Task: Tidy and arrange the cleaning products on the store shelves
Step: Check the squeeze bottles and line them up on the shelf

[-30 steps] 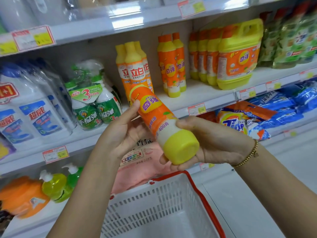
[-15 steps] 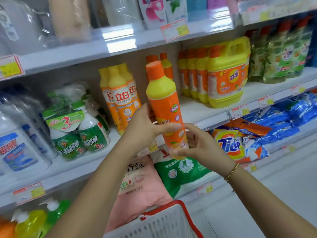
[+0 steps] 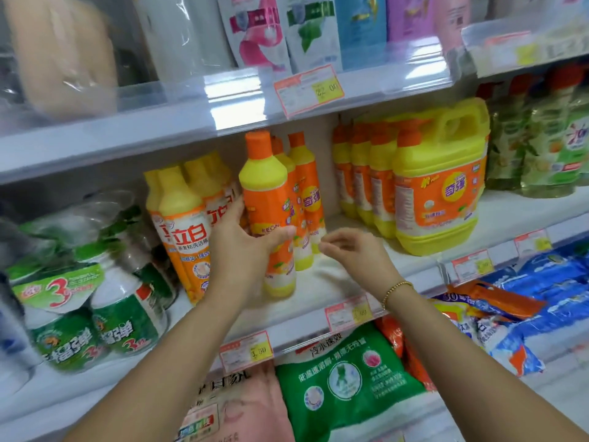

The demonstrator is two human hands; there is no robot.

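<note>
Orange-and-yellow plastic bottle with an orange cap (image 3: 266, 218) stands upright at the front of the white middle shelf (image 3: 334, 282), directly ahead of two matching bottles (image 3: 307, 202). The person's left hand (image 3: 242, 247) grips it round the label, thumb across the front and fingers behind. The right hand (image 3: 350, 250) hovers just to its right above the shelf, fingers loosely bent, holding nothing and not touching the bottle. Yellow-topped orange bottles (image 3: 185, 224) stand just to the left; a big yellow handled jug (image 3: 439, 186) sits further right.
</note>
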